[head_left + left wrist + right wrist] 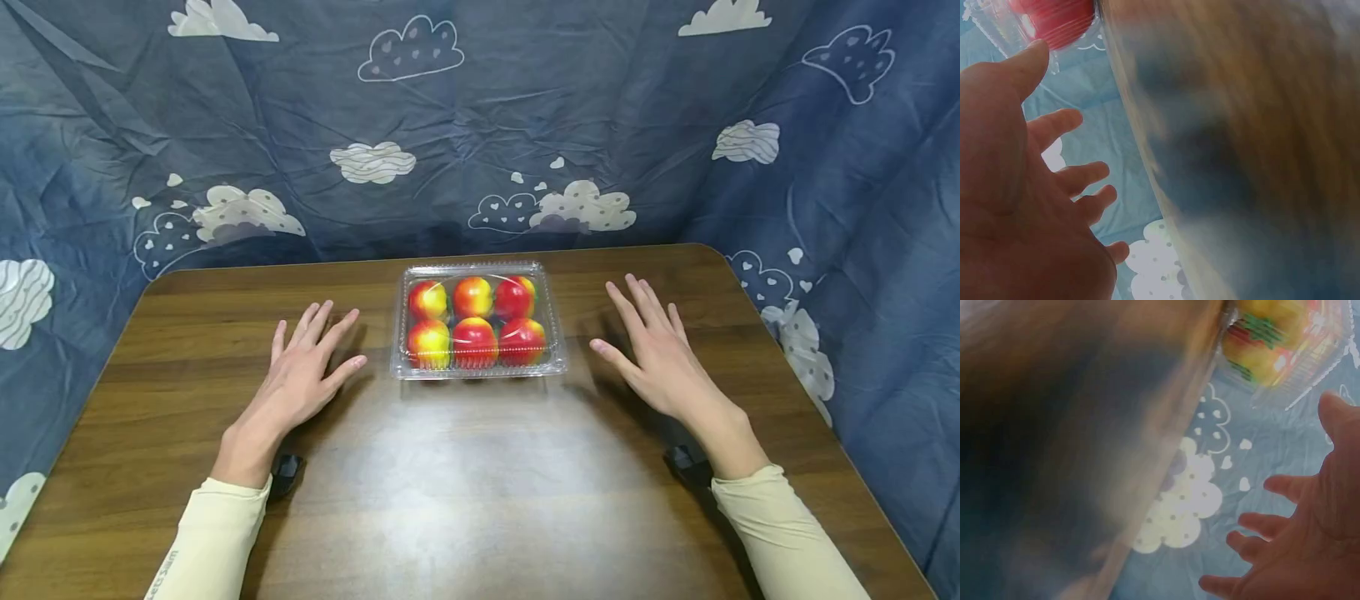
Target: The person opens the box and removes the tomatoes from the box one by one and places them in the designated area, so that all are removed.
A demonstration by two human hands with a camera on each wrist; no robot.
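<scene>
A clear plastic clamshell box (480, 372) sits toward the back of the wooden table, its lid closed. Inside, in two rows, are several round red-and-yellow fruits (476, 342); green leafy tops (1263, 331) show on them in the right wrist view. To the left of the box my left hand (298, 375) is held with its fingers spread, holding nothing. My right hand (663, 358) is spread out the same way on the other side, a gap between its thumb and the box. Both palms face down and inward.
The brown wooden table (465, 483) has rounded back corners. Behind it and along the sides hangs a blue cloth (300, 100) with white cloud prints. Small black devices (287, 475) sit under the wrists, by the cream sleeves (217, 533).
</scene>
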